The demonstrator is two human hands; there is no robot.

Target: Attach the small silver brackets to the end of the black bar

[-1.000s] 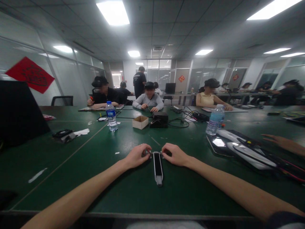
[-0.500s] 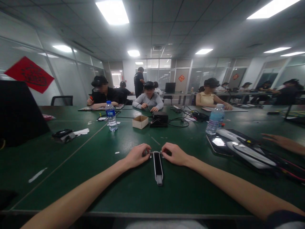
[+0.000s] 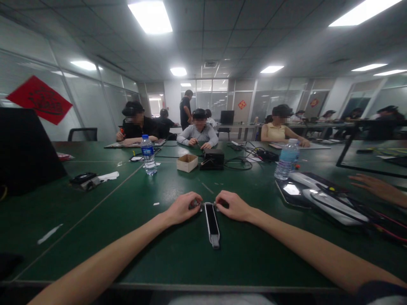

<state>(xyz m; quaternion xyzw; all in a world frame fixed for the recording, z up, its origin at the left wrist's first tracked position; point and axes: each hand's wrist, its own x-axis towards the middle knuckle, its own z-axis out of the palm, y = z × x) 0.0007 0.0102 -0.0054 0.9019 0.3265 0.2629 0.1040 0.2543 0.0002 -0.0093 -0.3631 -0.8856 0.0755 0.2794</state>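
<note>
A narrow black strip with pale edges lies on the green table, pointing toward me. My left hand is curled, its fingers pinching the strip's far end from the left. My right hand is curled the same way and pinches that end from the right. Both forearms rest low over the table. What exactly sits under the fingertips is too small to make out.
Two water bottles, a small cardboard box and a black device with cables stand further back. White and black long parts lie at right, near another person's hand. A dark panel stands left. Several people sit opposite.
The near end of the strip has swung slightly to the right. A dark frame has come into view at the far right. My hands have stayed in place.
</note>
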